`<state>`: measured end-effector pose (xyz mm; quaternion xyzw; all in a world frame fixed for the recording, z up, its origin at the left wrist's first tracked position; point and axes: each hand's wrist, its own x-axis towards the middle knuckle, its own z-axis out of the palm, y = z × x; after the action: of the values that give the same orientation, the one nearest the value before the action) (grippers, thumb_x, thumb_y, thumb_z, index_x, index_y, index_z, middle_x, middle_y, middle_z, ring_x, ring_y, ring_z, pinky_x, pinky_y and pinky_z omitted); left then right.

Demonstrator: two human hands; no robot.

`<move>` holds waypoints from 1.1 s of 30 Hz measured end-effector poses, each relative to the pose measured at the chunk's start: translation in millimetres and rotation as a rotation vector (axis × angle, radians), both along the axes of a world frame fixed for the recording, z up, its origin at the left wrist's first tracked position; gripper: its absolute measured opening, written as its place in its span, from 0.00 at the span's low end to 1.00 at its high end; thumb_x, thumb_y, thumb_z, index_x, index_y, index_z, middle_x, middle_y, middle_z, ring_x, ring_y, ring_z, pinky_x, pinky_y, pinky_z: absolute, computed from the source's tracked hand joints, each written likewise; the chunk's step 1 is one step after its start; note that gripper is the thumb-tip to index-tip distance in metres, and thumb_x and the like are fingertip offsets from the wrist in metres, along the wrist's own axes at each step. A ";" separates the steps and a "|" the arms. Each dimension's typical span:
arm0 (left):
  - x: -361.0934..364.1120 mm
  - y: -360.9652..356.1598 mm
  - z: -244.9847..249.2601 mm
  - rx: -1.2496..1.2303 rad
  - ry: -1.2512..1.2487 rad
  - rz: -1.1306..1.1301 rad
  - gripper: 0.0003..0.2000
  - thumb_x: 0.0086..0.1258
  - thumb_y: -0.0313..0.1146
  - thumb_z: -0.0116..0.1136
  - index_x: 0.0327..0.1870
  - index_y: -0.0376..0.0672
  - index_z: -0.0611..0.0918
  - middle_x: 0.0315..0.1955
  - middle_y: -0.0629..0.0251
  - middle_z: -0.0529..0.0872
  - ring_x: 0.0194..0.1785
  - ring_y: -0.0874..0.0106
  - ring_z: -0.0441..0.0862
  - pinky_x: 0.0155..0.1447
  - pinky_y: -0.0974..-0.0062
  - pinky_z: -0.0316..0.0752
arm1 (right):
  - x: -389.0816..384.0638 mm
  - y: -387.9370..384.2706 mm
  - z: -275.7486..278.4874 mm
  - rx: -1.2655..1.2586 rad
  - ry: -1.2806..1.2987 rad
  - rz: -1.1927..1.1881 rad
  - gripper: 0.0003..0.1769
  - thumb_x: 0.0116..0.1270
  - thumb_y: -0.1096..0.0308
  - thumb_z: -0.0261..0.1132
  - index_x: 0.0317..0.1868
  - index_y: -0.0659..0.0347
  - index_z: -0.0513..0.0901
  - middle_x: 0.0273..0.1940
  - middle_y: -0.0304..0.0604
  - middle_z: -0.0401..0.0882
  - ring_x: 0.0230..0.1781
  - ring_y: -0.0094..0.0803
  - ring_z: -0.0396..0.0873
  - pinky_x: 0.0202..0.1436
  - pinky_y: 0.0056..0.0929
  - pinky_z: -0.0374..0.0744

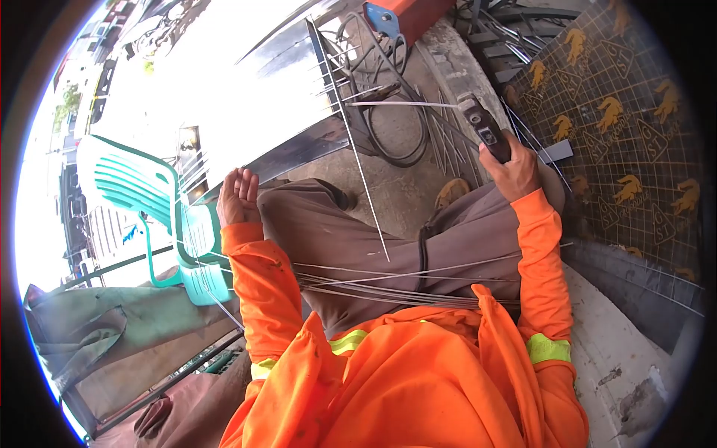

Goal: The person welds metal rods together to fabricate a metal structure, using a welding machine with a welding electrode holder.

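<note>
My right hand (515,168) is wrapped around a black electrode holder (485,128) with a grey head. A pale welding rod (403,104) reaches left from that head to the metal frame (327,67). My left hand (240,196) is raised beside the frame's near corner, fingers together and lightly bent, with nothing in it. A long thin rod (366,179) slants from the frame down over my lap. Several more thin metal rods (373,290) lie across my thighs.
A green plastic chair (138,183) stands to the left. Black cable (407,158) coils on the ground ahead, below a red and blue machine (403,19). A printed board (620,127) leans at the right, near a concrete ledge (452,63). Bright glare washes out the upper left.
</note>
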<state>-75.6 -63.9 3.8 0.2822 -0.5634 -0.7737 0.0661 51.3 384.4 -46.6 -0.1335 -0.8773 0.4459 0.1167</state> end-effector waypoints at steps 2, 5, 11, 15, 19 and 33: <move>-1.1 -4.1 -3.1 0.003 0.009 -0.014 0.10 0.69 0.29 0.62 0.45 0.34 0.78 0.40 0.62 0.82 0.45 0.69 0.84 0.53 0.70 0.85 | -0.9 0.0 -2.1 -0.004 0.002 0.000 0.15 0.58 0.59 0.68 0.38 0.63 0.79 0.28 0.54 0.80 0.29 0.53 0.81 0.34 0.41 0.77; -1.7 -3.5 -2.7 -0.001 -0.001 -0.008 0.10 0.69 0.28 0.61 0.46 0.33 0.78 0.40 0.61 0.82 0.45 0.69 0.84 0.53 0.70 0.85 | -1.1 1.2 -3.9 -0.001 -0.005 -0.001 0.16 0.58 0.59 0.68 0.38 0.63 0.79 0.28 0.54 0.80 0.29 0.54 0.81 0.35 0.41 0.77; -1.3 -1.6 -1.3 -0.008 -0.003 -0.002 0.10 0.69 0.28 0.61 0.46 0.33 0.77 0.41 0.61 0.82 0.46 0.68 0.84 0.53 0.69 0.85 | -0.6 2.1 -4.5 0.000 -0.020 -0.002 0.16 0.58 0.58 0.68 0.38 0.62 0.79 0.28 0.54 0.81 0.30 0.54 0.81 0.35 0.42 0.77; -1.3 -5.3 -3.6 0.006 0.006 -0.012 0.10 0.69 0.28 0.61 0.46 0.33 0.77 0.41 0.61 0.82 0.45 0.68 0.84 0.53 0.69 0.85 | -1.2 1.7 -3.2 -0.022 -0.052 0.009 0.16 0.59 0.58 0.68 0.40 0.62 0.80 0.29 0.54 0.81 0.31 0.53 0.82 0.35 0.41 0.78; -1.6 -4.6 -3.5 0.029 0.013 -0.024 0.10 0.68 0.28 0.62 0.46 0.33 0.77 0.41 0.61 0.82 0.45 0.68 0.84 0.53 0.69 0.85 | -1.7 1.9 -4.7 -0.017 -0.052 0.010 0.17 0.59 0.58 0.68 0.42 0.61 0.80 0.29 0.54 0.82 0.31 0.52 0.82 0.35 0.40 0.78; -1.3 -2.9 -3.3 0.019 0.011 -0.003 0.09 0.70 0.28 0.60 0.46 0.33 0.77 0.42 0.61 0.82 0.46 0.68 0.84 0.54 0.70 0.85 | -3.6 2.7 -9.9 0.000 -0.046 0.026 0.18 0.59 0.56 0.67 0.43 0.61 0.80 0.29 0.54 0.82 0.31 0.53 0.83 0.35 0.41 0.79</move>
<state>-76.9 -66.8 0.5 0.2778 -0.5562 -0.7805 0.0654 47.8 387.1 -56.5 -0.1323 -0.8814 0.4442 0.0908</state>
